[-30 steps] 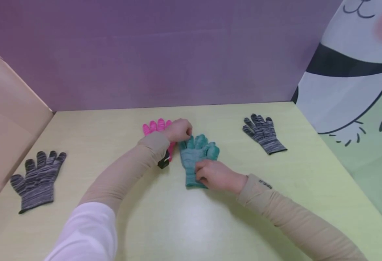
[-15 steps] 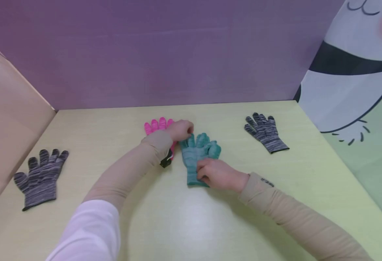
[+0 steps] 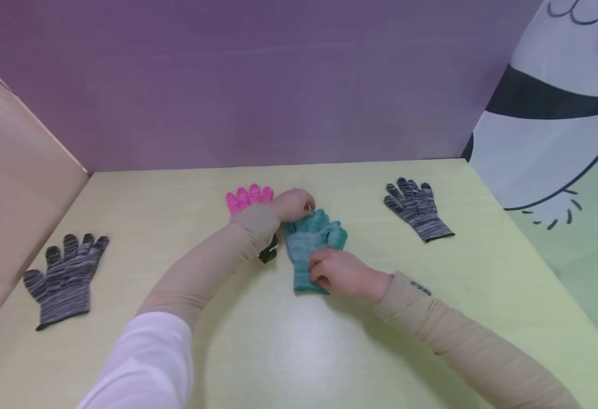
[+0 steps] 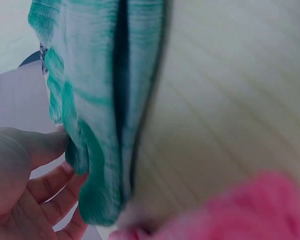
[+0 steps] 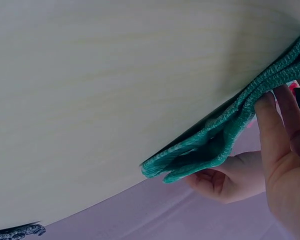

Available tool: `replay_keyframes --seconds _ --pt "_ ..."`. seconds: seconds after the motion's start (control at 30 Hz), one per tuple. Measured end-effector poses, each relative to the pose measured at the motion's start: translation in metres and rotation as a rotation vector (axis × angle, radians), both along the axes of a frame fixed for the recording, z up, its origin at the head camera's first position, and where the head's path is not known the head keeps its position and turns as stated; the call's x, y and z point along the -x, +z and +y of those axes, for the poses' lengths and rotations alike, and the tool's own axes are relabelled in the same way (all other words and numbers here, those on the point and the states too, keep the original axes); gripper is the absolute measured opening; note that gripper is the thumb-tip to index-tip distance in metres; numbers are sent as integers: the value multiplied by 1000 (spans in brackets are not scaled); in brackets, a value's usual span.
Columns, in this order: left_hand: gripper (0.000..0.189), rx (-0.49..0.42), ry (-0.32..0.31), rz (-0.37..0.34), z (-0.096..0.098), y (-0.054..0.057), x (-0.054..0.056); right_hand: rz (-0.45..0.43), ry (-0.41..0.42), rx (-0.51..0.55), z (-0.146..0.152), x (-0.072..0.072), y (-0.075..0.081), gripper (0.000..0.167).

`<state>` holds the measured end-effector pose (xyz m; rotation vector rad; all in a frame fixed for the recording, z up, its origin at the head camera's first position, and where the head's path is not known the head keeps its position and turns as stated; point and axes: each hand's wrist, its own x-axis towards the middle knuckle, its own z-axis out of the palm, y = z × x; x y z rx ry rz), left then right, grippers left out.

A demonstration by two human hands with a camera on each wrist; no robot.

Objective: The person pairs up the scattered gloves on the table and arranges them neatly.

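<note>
Since half a second ago, our left hand has edged rightward along the finger ends of a marled teal knitted glove. Our pale wood-grain tabletop bears that glove mid-table, just beside a bright pink knitted glove. Only the right wrist view shows us the layered cuff, touched by our right hand; whether it pinches, we cannot tell. Only the left wrist view shows our left thumb and fingers pinching a teal glove finger.
</note>
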<state>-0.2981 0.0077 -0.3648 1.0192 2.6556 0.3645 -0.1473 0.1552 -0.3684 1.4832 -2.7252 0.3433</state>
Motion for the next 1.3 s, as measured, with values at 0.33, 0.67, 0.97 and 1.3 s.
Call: replay_keyframes --seconds 0.33,0.67,0.97,1.3 --pt "12 16 6 26 13 1 3 -1 1 1 1 0 0 11" --pt "9 42 71 51 15 3 5 -8 22 -3 0 -1 2 10" --pt "16 -77 8 7 12 9 7 -30 -26 -10 0 2 6 10" --pt "16 -68 -72 -18 15 6 2 -2 12 3 0 -1 3 10"
